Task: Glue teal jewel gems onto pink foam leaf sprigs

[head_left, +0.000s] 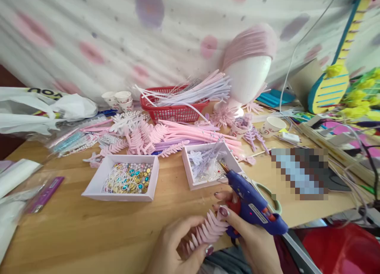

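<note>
My left hand [170, 244] is closed around the lower part of a pale pink feather-shaped leaf [209, 229], made of fuzzy pipe-cleaner strips. My right hand [258, 244] has its fingers around the blue hot glue gun [252, 202], while its thumb presses on the leaf's upper end. The gun's brass nozzle points up and left, over the edge of a white box [202, 183] with a purple flower, pins and beads. Behind the gun lie scissors with a pale green handle [277, 204]. My right palm and part of the gun's grip are hidden.
Left of centre stands a white box [118, 196] of gems and white cord. Farther back are pink leaves [142, 137], pipe cleaners, a red basket [175, 115], paper cups [123, 97] and a foam head [249, 74]. Cables and a blurred-out item [299, 173] lie to the right.
</note>
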{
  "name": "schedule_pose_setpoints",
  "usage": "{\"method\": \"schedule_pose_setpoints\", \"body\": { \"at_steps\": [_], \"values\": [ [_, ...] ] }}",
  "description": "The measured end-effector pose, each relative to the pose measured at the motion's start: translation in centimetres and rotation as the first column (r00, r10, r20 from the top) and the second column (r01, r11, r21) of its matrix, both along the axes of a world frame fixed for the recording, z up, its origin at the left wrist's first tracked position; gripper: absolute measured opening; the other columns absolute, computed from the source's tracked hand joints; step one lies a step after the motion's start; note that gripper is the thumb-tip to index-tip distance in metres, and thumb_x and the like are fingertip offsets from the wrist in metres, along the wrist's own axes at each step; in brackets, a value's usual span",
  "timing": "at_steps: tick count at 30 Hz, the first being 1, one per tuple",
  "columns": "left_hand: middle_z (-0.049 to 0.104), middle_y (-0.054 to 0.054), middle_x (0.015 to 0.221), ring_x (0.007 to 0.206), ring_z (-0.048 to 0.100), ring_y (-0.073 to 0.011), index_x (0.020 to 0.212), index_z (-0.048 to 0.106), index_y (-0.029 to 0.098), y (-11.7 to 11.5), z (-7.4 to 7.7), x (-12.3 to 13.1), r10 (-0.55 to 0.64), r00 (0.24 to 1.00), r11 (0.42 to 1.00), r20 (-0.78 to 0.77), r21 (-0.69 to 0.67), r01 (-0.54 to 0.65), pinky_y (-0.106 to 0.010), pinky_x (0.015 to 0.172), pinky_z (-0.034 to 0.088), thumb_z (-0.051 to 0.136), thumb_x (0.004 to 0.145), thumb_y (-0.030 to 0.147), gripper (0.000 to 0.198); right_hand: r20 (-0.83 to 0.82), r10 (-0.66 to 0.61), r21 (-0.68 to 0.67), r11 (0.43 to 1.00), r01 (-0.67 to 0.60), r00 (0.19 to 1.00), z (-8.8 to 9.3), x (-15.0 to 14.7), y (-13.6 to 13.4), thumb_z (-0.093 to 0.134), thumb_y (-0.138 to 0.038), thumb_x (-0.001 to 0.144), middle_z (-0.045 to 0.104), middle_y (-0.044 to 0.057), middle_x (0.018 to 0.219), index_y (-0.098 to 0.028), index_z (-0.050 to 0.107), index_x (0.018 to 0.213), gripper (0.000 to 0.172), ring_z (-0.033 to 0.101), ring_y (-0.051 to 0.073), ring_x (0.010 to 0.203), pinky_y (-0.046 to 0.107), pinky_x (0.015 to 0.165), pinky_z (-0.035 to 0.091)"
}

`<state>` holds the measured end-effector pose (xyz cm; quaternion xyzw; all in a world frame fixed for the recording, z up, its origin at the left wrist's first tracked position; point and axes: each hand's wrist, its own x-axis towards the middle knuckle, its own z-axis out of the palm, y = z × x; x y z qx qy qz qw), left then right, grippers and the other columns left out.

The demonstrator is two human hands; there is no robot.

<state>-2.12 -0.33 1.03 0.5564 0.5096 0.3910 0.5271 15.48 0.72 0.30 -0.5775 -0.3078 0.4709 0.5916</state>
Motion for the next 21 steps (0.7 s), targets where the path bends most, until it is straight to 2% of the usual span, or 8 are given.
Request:
{"method": "schedule_pose_setpoints", "body": {
  "at_steps": [3,6,10,13,16,18,21],
  "values": [
    [0.084,-0.002,0.093,0.081,0.076,-0.0182,0.103,0.082,0.027,0.3,1.0,0.3,-0.020,0.998,0.991,0.058,-0.130,0.027,-0.020,0.073,0.057,0.078,0.079,0.032,0.025,-0.014,0.020,-0.014,1.000,-0.021,1.000,0.3,-0.2,0.1,0.096,-0.046,0.067,0.072,0.001,0.081,-0.022,0.076,0.089,0.037,0.064,0.017,0.070,0.027,0.063,0.052],
    [0.081,-0.005,0.089,0.077,0.074,-0.0188,0.104,0.078,0.022,0.7,1.1,0.7,-0.097,0.983,0.962,0.158,-0.240,0.133,-0.021,0.067,0.057,0.074,0.086,0.045,0.030,-0.030,0.050,-0.013,0.999,-0.050,0.998,0.4,-0.4,0.1,0.095,-0.045,0.069,0.072,0.001,0.080,-0.023,0.079,0.089,0.034,0.065,0.017,0.072,0.026,0.066,0.054],
    [0.078,-0.005,0.088,0.079,0.071,-0.0173,0.098,0.073,0.019,1.4,0.4,1.1,-0.175,0.969,0.955,0.176,-0.209,0.211,-0.021,0.072,0.055,0.069,0.092,0.038,0.021,-0.040,0.081,-0.006,0.997,-0.081,0.996,0.3,-0.6,0.0,0.094,-0.045,0.073,0.075,0.002,0.087,-0.023,0.080,0.092,0.032,0.068,0.017,0.075,0.027,0.072,0.056],
    [0.075,-0.002,0.084,0.075,0.066,-0.0154,0.097,0.075,0.019,1.4,0.2,1.3,-0.120,0.978,0.971,0.170,-0.183,0.151,-0.020,0.069,0.052,0.069,0.089,0.035,0.018,-0.054,0.105,0.009,0.994,-0.105,0.993,0.0,-0.3,0.1,0.090,-0.048,0.077,0.076,0.003,0.093,-0.023,0.075,0.090,0.033,0.069,0.019,0.081,0.030,0.077,0.058],
    [0.074,-0.001,0.081,0.071,0.063,-0.0141,0.095,0.077,0.020,1.0,0.1,1.2,0.037,0.985,0.983,0.168,-0.181,-0.006,-0.020,0.067,0.050,0.072,0.086,0.036,0.019,-0.061,0.137,0.038,0.990,-0.135,0.989,-0.2,0.0,0.5,0.091,-0.047,0.075,0.076,0.004,0.097,-0.023,0.067,0.084,0.035,0.069,0.020,0.087,0.030,0.080,0.057],
    [0.075,0.000,0.083,0.072,0.064,-0.0139,0.094,0.077,0.020,0.8,0.0,1.1,0.121,0.980,0.979,0.159,-0.183,-0.091,-0.020,0.068,0.051,0.072,0.084,0.036,0.019,-0.069,0.169,0.041,0.985,-0.166,0.983,-0.2,-0.1,0.7,0.092,-0.045,0.074,0.074,0.003,0.092,-0.022,0.065,0.082,0.037,0.068,0.020,0.083,0.029,0.076,0.056],
    [0.077,-0.001,0.084,0.072,0.068,-0.0147,0.095,0.077,0.021,0.8,-0.3,1.1,0.132,0.981,0.981,0.139,-0.162,-0.109,-0.020,0.067,0.053,0.072,0.085,0.035,0.018,-0.093,0.200,0.028,0.980,-0.198,0.975,0.0,-0.5,0.8,0.090,-0.045,0.077,0.071,0.002,0.086,-0.022,0.064,0.082,0.036,0.066,0.019,0.078,0.029,0.072,0.054]
  ]
}}
